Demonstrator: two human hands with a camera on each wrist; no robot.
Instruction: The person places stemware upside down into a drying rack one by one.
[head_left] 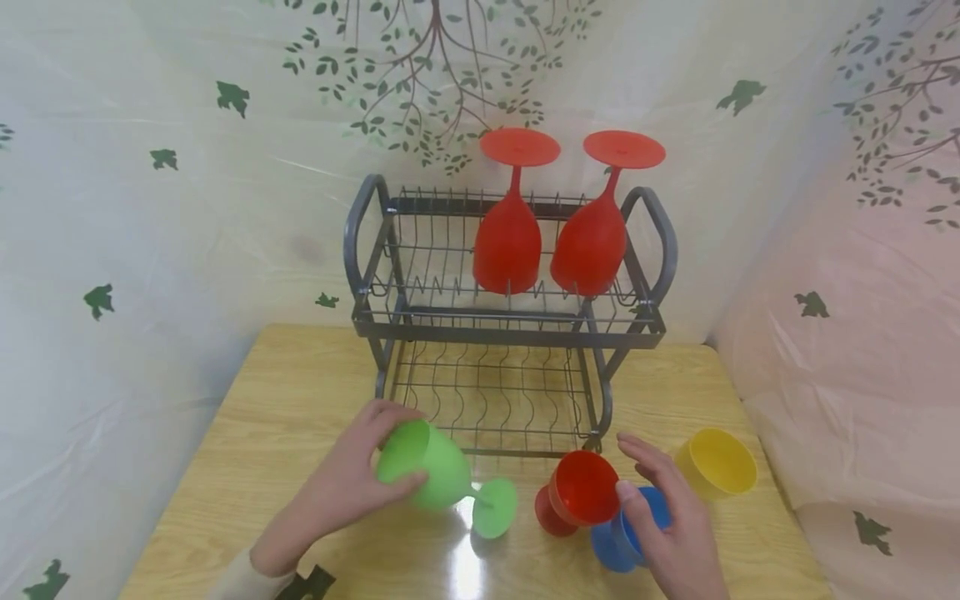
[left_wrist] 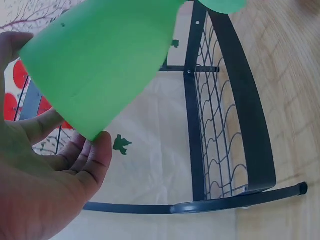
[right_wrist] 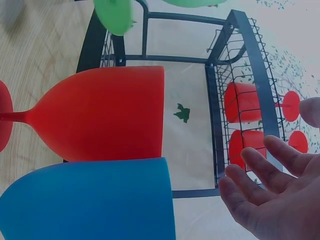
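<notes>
My left hand (head_left: 348,479) grips a green plastic goblet (head_left: 442,467) around its bowl near the rim. The goblet is tilted on its side, with its mouth toward the palm and its foot pointing right. In the left wrist view, thumb and fingers hold the bowl's edge (left_wrist: 100,65). My right hand (head_left: 678,529) holds nothing; its fingers are spread and relaxed. It hovers over a blue goblet (head_left: 654,504), partly hiding it, and beside an upright red goblet (head_left: 585,487). Both goblets stand side by side in the right wrist view.
A two-tier dark dish rack (head_left: 510,336) stands at the back of the wooden table (head_left: 300,375). Two red goblets (head_left: 508,246) sit upside down on its upper tier, toward the right. A yellow cup (head_left: 722,462) is at the right. Leaf-patterned sheets (head_left: 187,250) surround the table.
</notes>
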